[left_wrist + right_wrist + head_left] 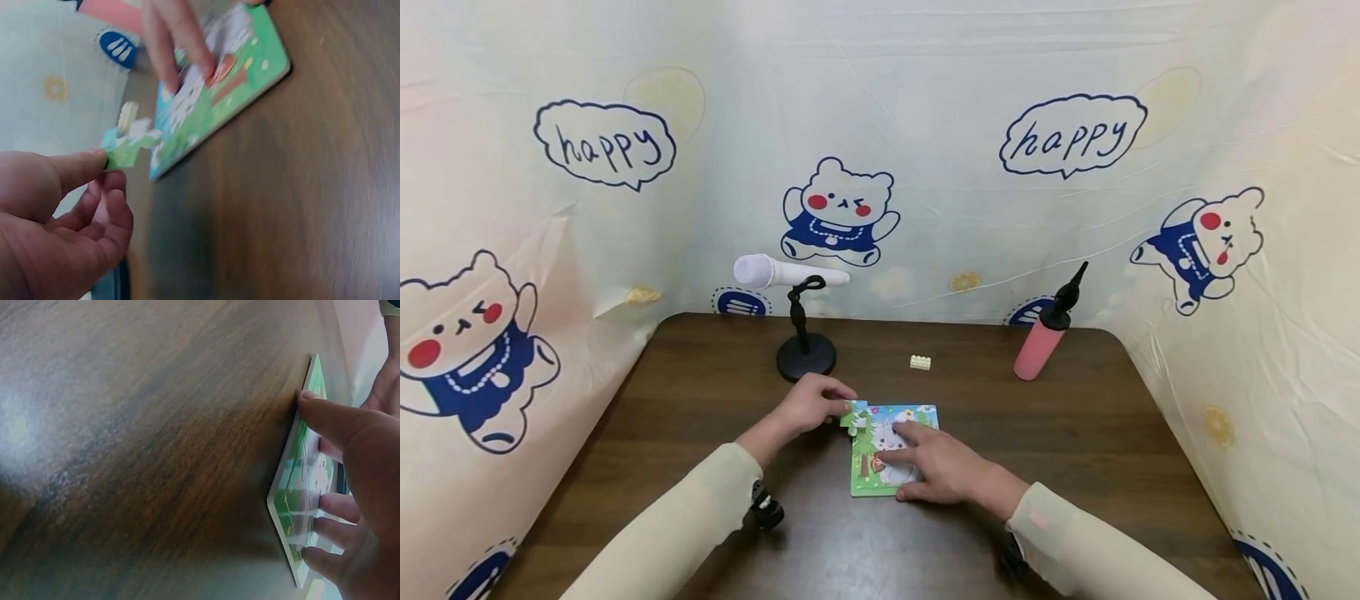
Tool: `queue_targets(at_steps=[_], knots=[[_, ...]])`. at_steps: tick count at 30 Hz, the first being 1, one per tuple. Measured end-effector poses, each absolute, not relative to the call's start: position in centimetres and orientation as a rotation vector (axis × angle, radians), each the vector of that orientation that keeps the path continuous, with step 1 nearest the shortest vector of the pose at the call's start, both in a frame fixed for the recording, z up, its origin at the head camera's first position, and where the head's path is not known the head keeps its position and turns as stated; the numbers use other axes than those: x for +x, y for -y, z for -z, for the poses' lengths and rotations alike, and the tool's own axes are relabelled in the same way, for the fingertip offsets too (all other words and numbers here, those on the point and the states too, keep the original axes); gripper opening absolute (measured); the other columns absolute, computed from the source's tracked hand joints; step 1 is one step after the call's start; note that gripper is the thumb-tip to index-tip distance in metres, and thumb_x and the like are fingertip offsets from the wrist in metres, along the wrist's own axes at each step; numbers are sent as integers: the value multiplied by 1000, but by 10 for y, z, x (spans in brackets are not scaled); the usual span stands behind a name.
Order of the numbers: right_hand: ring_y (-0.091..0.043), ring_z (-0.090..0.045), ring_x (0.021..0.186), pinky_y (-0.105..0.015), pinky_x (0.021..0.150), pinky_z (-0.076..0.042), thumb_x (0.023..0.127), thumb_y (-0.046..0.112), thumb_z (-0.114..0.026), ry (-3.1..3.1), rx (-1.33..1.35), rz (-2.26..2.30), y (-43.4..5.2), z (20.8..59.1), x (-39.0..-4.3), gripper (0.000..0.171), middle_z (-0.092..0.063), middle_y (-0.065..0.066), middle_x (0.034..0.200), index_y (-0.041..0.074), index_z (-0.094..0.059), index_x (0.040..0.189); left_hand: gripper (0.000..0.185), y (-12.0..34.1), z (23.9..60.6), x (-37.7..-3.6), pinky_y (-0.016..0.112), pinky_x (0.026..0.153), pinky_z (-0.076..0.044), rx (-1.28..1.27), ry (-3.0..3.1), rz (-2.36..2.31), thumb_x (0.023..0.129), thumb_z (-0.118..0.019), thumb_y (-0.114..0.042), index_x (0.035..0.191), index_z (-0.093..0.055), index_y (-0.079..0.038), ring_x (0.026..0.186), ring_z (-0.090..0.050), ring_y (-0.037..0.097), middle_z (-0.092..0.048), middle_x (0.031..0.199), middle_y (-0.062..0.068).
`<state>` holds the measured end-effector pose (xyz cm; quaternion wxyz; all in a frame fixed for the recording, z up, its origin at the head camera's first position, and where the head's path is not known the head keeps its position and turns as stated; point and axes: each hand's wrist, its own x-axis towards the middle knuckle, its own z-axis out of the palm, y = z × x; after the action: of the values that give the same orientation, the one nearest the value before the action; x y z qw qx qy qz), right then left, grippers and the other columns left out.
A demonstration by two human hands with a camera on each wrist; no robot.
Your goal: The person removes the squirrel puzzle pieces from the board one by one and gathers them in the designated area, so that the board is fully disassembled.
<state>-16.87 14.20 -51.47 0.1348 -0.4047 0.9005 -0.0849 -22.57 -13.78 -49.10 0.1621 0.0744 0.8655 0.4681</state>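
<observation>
A jigsaw puzzle (867, 482) with a green border and a white rabbit picture lies flat on the brown table. My left hand (811, 406) pinches a green and light-blue puzzle piece (127, 151) between thumb and fingers. In the head view that piece overlaps the puzzle's upper left corner; the left wrist view shows it held up beside the corner. My right hand (946, 468) rests on the puzzle's right side with fingers spread over the picture, hiding part of it. Its thumb (328, 415) lies at the puzzle's near edge.
Behind the left hand, a white microphone (790, 272) sits on a black stand (806, 357). A small cream toy brick (920, 362) lies beyond the puzzle. At the back right stands a pink hand pump (1039, 350) with a black top. Printed cloth (940, 108) surrounds the table's back and sides.
</observation>
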Motion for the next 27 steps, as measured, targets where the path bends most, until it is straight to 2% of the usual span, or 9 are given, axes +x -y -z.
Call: queue_targets(at_steps=[5, 12, 20, 27], knots=[[-29, -36, 150, -53, 116, -38, 95, 58, -65, -2621, -1203, 220, -142, 516, -166, 62, -36, -13, 164, 42, -46, 152, 17, 177, 482, -227, 40, 70, -57, 218, -2472, -1324, 97, -69, -9, 112, -76, -4, 81, -63, 21, -71, 97, 8], [-27, -31, 152, -70, 114, -29, 88, 68, -67, -2613, -1127, 236, -144, 521, -161, 73, -32, -7, 166, 48, -42, 153, 21, 235, 482, -230, 41, 72, -56, 82, -2507, -1292, 99, -68, -14, 116, -73, -3, 83, -63, 25, -69, 97, 11], [-26, -28, 154, -71, 114, -27, 88, 70, -64, -2611, -1125, 248, -146, 524, -162, 73, -28, -5, 168, 50, -38, 154, 20, 285, 497, -232, 38, 68, -55, -26, -2555, -1200, 97, -72, -16, 111, -75, -3, 81, -63, 22, -70, 91, 8], [-25, -28, 154, -70, 114, -27, 89, 69, -65, -2625, -1128, 250, -147, 522, -165, 73, -29, -4, 168, 49, -39, 153, 27, 312, 501, -237, 35, 69, -54, -120, -2580, -1145, 99, -68, -16, 120, -70, 1, 86, -63, 23, -72, 100, 12]])
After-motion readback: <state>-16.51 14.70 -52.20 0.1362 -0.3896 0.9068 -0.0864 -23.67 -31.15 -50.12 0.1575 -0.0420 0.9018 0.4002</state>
